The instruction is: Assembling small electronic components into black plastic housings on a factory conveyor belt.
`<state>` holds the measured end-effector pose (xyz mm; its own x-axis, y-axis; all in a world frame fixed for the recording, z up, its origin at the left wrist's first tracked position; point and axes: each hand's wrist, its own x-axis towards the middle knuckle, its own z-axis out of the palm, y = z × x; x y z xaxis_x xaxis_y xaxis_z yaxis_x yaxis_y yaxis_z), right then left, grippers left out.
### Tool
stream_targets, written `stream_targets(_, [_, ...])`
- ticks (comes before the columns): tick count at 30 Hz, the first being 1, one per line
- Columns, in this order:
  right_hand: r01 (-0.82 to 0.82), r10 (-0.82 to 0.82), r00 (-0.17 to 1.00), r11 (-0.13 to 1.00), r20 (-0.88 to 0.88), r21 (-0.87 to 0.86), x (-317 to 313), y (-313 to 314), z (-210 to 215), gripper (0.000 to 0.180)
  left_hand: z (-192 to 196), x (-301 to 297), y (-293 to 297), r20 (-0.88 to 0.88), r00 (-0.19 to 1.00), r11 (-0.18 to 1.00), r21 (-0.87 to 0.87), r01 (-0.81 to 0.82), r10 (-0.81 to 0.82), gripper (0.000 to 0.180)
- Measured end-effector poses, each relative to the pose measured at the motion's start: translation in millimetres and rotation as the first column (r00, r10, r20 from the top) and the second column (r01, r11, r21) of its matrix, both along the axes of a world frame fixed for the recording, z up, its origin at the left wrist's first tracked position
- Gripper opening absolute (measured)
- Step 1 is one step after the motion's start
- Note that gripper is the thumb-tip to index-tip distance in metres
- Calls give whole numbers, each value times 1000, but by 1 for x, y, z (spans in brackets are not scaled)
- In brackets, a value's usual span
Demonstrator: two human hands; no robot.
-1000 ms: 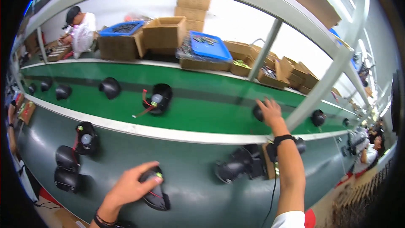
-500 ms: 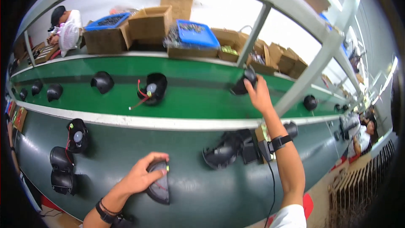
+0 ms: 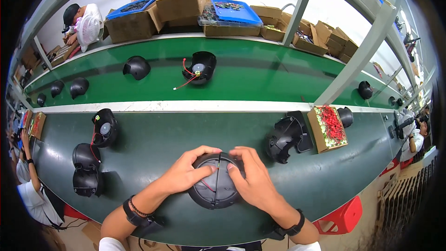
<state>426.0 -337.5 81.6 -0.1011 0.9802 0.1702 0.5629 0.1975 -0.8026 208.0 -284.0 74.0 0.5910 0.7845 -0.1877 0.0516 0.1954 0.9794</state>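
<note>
Two black plastic half-shells meet edge to edge between my hands above the near workbench (image 3: 158,223), forming a round shape with a straight seam down its middle. My left hand (image 3: 186,172) grips the left half-shell (image 3: 203,194), thumb over its flat inner side, where a short red wire shows. My right hand (image 3: 254,180) is closed around the right half-shell (image 3: 226,188), its thumb near the seam. The fingertips of both hands come close together at the far rim. The undersides of the halves are hidden.
Right of centre lie black shells (image 3: 282,142) beside a carton of red wires (image 3: 331,128). More shells (image 3: 86,172) stand at the left, one with a wired round part (image 3: 106,128). Beyond runs a green conveyor (image 3: 260,76) carrying shells, with a slanted metal post (image 3: 353,60). Co-workers sit at both sides.
My right hand has come back from the conveyor with a black half-shell and brought it against the one in my left hand. The left half-shell has shifted right in view.
</note>
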Motion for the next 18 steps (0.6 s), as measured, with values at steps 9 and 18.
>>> stream_targets(9, [29,-60,808,998,-587,-61,-21,0,-42,21,-5,-4,-1,72,994,997,3,-76,76,47])
stream_targets(18, [171,-25,843,959,-537,224,-36,7,-61,19,-1,3,1,-107,985,976,184,-116,137,64])
